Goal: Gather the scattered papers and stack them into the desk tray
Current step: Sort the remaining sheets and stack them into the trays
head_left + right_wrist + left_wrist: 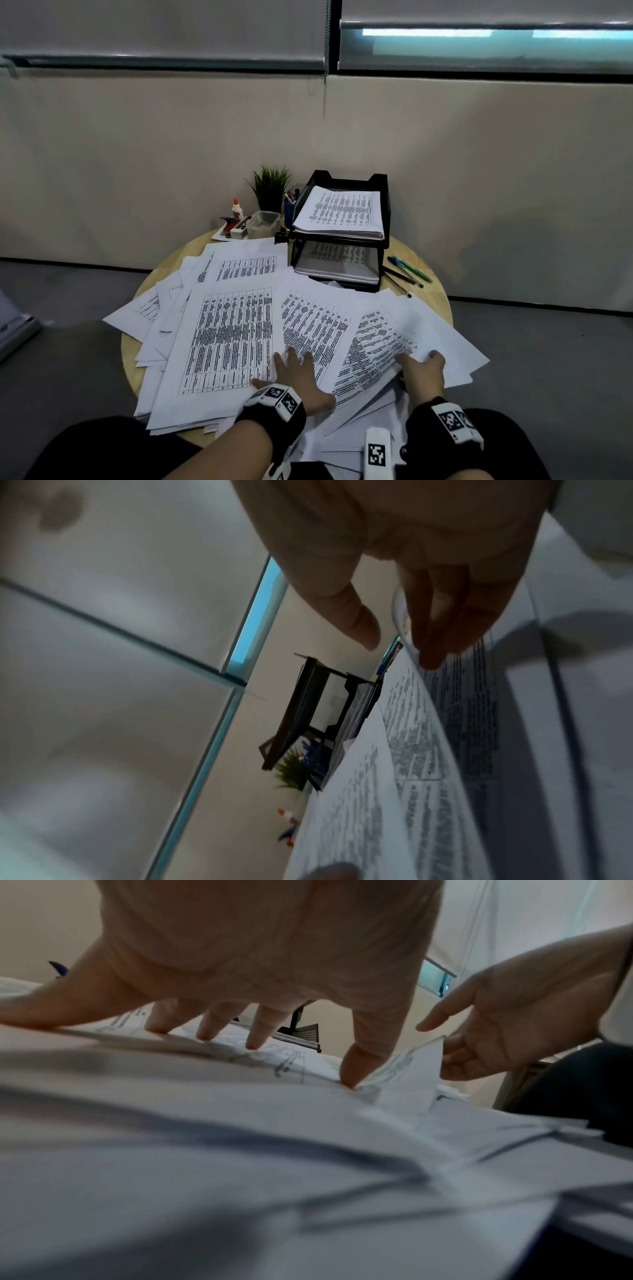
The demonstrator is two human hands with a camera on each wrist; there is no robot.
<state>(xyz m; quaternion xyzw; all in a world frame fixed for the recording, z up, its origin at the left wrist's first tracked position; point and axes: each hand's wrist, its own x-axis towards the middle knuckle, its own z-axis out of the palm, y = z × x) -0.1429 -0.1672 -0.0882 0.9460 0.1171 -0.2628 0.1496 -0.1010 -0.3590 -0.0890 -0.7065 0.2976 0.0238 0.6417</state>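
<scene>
Printed papers [233,335] lie fanned across a round wooden table [440,301]. A black two-tier desk tray [385,219] stands at the back, with a paper stack in each tier. My left hand [291,370] presses flat on the pile near the front, fingers spread [257,1031]. Just to its right, my right hand [423,371] has its fingers under the raised edge of one printed sheet [373,353]. In the right wrist view the thumb [363,631] stands a little off that sheet [411,737]. The lifted edge [411,1080] shows beside the left hand's thumb.
Pens [407,270] lie right of the tray near the table edge. Behind the papers at the back left are a potted plant [270,186], a glue bottle [236,208], a clear cup [263,224] and small desk items. A wall runs close behind the table.
</scene>
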